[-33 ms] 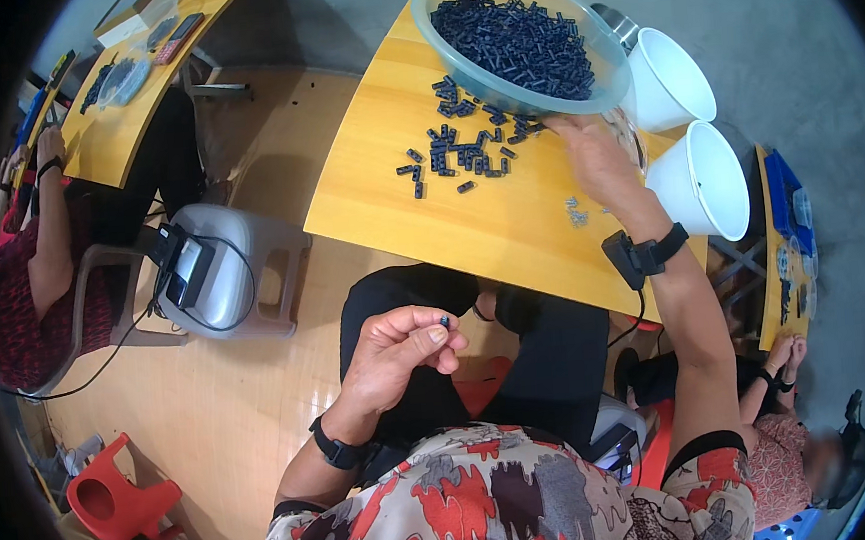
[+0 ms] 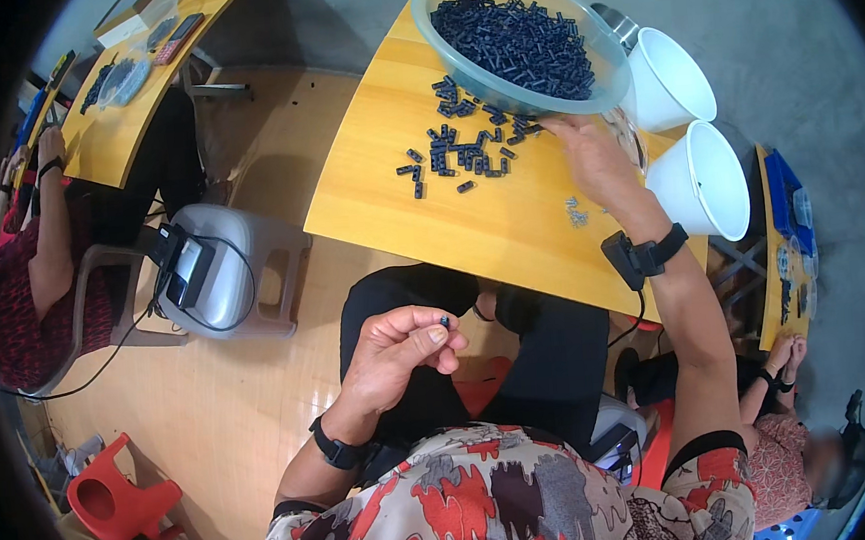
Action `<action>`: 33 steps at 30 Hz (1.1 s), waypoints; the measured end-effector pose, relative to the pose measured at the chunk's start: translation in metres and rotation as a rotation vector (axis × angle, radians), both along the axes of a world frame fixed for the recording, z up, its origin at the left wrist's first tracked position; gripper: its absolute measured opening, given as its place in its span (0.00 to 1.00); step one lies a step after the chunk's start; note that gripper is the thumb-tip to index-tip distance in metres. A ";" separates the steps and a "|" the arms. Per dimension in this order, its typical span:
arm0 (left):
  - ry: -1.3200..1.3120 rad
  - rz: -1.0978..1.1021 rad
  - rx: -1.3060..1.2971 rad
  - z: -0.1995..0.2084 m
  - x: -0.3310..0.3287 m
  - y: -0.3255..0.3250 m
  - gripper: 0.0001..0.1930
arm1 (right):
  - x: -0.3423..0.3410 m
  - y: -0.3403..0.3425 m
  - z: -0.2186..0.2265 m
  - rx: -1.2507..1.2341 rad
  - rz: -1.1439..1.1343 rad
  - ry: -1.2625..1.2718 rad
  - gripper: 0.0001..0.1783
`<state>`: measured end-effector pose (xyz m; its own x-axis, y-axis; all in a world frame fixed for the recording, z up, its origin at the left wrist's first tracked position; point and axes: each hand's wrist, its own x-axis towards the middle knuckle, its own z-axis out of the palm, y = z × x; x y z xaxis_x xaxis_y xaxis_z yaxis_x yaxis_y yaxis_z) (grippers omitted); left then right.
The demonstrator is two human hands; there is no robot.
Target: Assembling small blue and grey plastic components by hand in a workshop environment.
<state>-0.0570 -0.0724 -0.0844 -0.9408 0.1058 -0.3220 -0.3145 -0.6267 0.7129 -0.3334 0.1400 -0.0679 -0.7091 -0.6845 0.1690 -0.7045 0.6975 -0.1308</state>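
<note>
Between the thumb and fingertips of my left hand (image 2: 403, 350) is a small dark plastic piece (image 2: 444, 322), held over my lap; most of it is covered by the fingers. My right hand (image 2: 593, 158) reaches over the yellow table (image 2: 367, 189) to the near edge of a large translucent basin (image 2: 606, 95). Its fingertips are partly hidden there, beside some of the loose pieces. Inside the basin lies a heap of small black plastic parts (image 2: 512, 49). More black parts (image 2: 464, 152) are scattered on the table in front of it. A little pile of small silvery parts (image 2: 576, 212) sits nearer me.
Two white buckets (image 2: 675, 77) stand along the table's right side, beside a metal container (image 2: 616, 26). A grey stool (image 2: 217, 270) with a black device and cables is at the left. A red stool (image 2: 117, 493) stands lower left. Other people sit at tables on both sides.
</note>
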 end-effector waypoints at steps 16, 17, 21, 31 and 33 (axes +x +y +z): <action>0.016 -0.004 0.012 -0.002 -0.001 0.000 0.09 | 0.015 -0.027 0.002 -0.170 0.083 0.016 0.10; 0.022 -0.006 0.015 -0.001 -0.001 0.000 0.09 | 0.012 -0.030 0.001 -0.210 0.109 0.034 0.09; 0.015 -0.002 0.013 0.001 -0.001 0.001 0.09 | 0.014 -0.049 -0.004 -0.215 0.061 0.024 0.08; 0.020 0.005 0.010 0.003 0.003 0.000 0.09 | 0.006 -0.058 -0.011 -0.124 -0.088 0.019 0.06; 0.020 0.011 0.016 0.003 0.005 0.000 0.08 | 0.007 -0.061 -0.008 -0.123 -0.108 -0.028 0.06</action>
<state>-0.0525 -0.0726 -0.0812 -0.9482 0.1002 -0.3014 -0.2931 -0.6412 0.7092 -0.3259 0.0795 -0.0758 -0.7833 -0.5792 0.2257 -0.6209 0.7469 -0.2380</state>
